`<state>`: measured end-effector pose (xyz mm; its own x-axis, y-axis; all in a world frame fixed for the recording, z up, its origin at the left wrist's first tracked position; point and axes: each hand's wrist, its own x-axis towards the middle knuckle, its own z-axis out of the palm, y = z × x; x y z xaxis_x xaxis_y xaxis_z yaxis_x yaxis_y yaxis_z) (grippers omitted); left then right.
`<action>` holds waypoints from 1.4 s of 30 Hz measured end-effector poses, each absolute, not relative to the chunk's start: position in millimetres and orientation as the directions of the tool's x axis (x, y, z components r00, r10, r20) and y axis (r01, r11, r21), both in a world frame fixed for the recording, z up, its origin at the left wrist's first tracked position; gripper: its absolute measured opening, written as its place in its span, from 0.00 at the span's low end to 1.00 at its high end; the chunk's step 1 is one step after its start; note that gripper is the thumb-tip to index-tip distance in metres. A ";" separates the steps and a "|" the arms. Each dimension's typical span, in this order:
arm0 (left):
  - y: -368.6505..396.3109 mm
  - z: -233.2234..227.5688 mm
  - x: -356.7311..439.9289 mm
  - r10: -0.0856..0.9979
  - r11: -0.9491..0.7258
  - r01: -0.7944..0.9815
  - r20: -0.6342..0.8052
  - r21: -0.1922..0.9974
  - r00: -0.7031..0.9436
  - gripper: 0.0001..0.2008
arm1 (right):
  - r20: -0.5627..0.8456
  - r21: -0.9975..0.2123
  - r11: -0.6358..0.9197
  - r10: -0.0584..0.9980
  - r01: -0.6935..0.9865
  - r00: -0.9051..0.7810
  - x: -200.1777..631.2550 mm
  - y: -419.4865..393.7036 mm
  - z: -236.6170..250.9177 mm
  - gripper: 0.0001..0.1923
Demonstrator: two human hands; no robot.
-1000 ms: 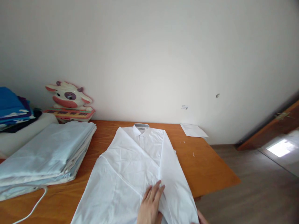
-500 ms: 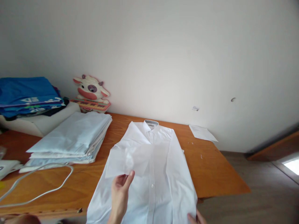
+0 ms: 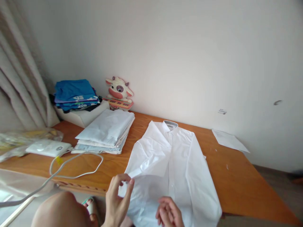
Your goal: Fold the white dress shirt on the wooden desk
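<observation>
A white button-up shirt lies front up on the wooden table, with its collar toward the wall. Its sleeve on the left is bent across the front. My left hand pinches thin white cloth near the end of that sleeve between thumb and forefinger. Over the lower front, my right hand hovers with its fingers loosely curled; I see nothing in it. The sleeve on the right runs down along the shirt's side, untouched.
Left of the shirt sit folded pale garments, a white box carrying blue clothes, and a cow toy keyboard. A white device and cable lie nearer. Paper rests back right. A sandalled foot shows below.
My right hand has left the end of the right sleeve and moved left over the shirt front. The cloth at my left hand has swung lower. The view has turned left.
</observation>
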<state>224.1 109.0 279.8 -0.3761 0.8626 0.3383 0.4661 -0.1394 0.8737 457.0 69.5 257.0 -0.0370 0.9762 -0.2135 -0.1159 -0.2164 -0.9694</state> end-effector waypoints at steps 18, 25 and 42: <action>67.6 293.0 287.7 0.964 -0.232 0.506 0.265 0.831 0.008 0.18 | -0.411 -0.704 -0.460 0.885 -0.541 -0.218 425.4 77.2 245.2 0.27; 39.6 260.2 311.5 0.901 -0.400 0.242 0.427 0.884 -0.074 0.12 | -0.530 -0.584 -0.556 0.813 -0.591 -0.241 452.3 92.1 250.4 0.19; 37.4 165.8 333.2 0.956 0.057 -0.325 -0.145 0.944 -0.253 0.29 | -0.355 -0.858 -0.331 0.935 -0.392 -0.011 467.4 89.3 240.2 0.16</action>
